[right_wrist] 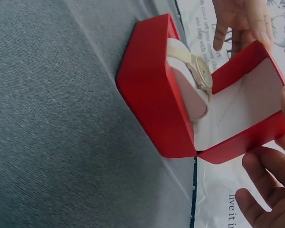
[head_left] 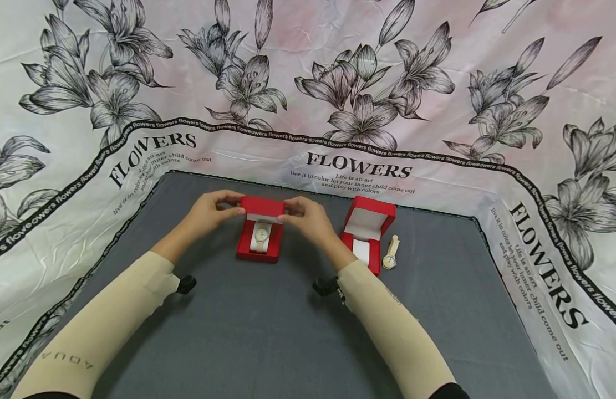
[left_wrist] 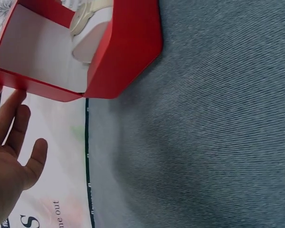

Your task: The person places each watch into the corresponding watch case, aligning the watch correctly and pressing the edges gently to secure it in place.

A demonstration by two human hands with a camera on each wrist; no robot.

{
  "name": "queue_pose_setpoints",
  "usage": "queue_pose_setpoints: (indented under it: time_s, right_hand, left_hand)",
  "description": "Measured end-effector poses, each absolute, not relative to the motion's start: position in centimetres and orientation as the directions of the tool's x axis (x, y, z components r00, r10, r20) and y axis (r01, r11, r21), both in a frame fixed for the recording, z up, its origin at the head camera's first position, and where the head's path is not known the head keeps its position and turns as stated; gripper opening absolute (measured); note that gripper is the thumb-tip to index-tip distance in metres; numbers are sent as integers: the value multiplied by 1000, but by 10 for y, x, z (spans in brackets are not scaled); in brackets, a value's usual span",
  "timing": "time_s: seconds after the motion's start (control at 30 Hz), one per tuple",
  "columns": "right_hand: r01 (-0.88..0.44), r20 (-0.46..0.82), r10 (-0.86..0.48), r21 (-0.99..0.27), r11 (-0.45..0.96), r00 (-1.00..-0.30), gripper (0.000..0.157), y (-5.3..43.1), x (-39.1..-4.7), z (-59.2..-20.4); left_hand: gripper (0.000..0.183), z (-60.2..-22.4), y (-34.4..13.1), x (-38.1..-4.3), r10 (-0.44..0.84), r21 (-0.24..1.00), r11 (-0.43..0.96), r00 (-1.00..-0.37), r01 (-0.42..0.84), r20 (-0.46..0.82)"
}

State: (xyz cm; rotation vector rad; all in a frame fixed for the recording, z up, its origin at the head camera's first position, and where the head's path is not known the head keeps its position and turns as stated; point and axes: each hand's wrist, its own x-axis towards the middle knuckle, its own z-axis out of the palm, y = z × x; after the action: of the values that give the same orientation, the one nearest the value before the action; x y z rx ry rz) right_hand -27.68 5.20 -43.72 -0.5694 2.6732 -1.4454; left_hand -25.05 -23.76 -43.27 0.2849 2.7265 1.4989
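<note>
A red watch box (head_left: 256,257) stands on the grey cloth with its lid (head_left: 263,206) raised. Inside it, a cream wristwatch (head_left: 260,235) is wrapped round a white cushion (right_wrist: 195,108). My left hand (head_left: 208,213) pinches the left edge of the lid between thumb and fingers. On the opposite edge my right hand (head_left: 310,221) pinches the same lid, its thumb at the front rim and fingers behind, as the right wrist view shows. Only part of the box (left_wrist: 133,47) appears in the left wrist view.
Right of my right hand, a second red box (head_left: 382,208) stands with its lid up and a bare white cushion (head_left: 361,250) inside. A loose cream wristwatch (head_left: 390,254) lies beside it. Flower-printed cloth (head_left: 268,149) borders the grey surface (head_left: 258,332).
</note>
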Motion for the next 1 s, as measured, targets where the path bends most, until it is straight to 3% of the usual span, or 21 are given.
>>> queue_pose_setpoints:
  time_s: [1.0]
  right_hand:
    - [-320, 196, -294, -822, 471, -935, 50, 48, -246, -447]
  left_hand:
    - [58, -440, -238, -226, 90, 845, 529, -995, 86, 45]
